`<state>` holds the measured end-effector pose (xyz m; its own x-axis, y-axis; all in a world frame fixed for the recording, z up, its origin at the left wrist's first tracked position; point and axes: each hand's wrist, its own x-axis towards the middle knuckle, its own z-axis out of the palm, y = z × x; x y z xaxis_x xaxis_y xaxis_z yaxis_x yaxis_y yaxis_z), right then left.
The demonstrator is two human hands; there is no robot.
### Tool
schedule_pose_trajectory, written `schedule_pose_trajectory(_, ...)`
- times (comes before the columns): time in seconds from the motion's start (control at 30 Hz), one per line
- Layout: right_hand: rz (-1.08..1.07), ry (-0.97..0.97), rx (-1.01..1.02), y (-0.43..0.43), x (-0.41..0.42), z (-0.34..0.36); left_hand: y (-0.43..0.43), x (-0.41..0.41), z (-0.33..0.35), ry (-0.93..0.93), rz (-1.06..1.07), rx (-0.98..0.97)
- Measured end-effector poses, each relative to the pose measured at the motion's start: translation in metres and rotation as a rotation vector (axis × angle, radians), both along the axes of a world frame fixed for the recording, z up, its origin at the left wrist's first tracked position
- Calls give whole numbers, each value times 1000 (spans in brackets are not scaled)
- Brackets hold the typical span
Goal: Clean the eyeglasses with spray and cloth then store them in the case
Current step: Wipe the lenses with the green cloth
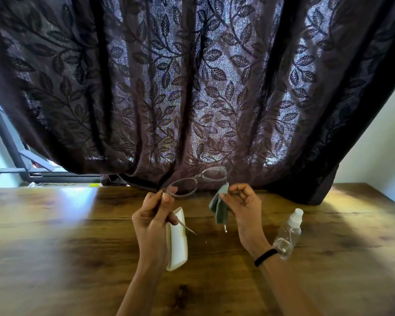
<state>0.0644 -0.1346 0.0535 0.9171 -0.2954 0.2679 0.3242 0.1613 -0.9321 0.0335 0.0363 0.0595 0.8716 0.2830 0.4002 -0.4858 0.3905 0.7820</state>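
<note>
While aloft, eyeglasses [197, 178] between hands [153, 215] [244, 201].

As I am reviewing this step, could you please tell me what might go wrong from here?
1. The left hand pinches the eyeglasses at one corner only; wiping the far lens with the cloth in the right hand could twist the frame or break that grip.
2. The spray bottle stands close beside the right wrist; lowering that arm might knock it over.

Beyond the hands [151, 215], a dark purple curtain [192, 87] (leaf-patterned); between them a grey-green cloth [219, 206]; under the left, a white case [177, 242] on the brown wood-grain surface [55, 236].
</note>
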Motion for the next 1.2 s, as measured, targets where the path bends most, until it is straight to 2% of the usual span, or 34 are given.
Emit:
schedule_pose_trajectory(0.2, -9, 138, 53, 7, -10, -28, 0, -1, 1, -7, 8, -77)
schedule_pose_trajectory(0.47, 19, 271, 8, 10, -20, -44, 4, -1, -1, 1, 15, -37)
schedule_pose_trajectory(0.67, -44, 117, -28, -9, -2, -13, 6, 1, -1, 32, 64, 109)
schedule_pose_trajectory(1.0, -59, -175, -156, -14, 12, 29, -3, -2, 0, 25, 76, 231)
schedule_pose_trajectory(1.2, -5, -131, -168, -14, 11, 27, -2, 0, -2, 8, 84, 206)
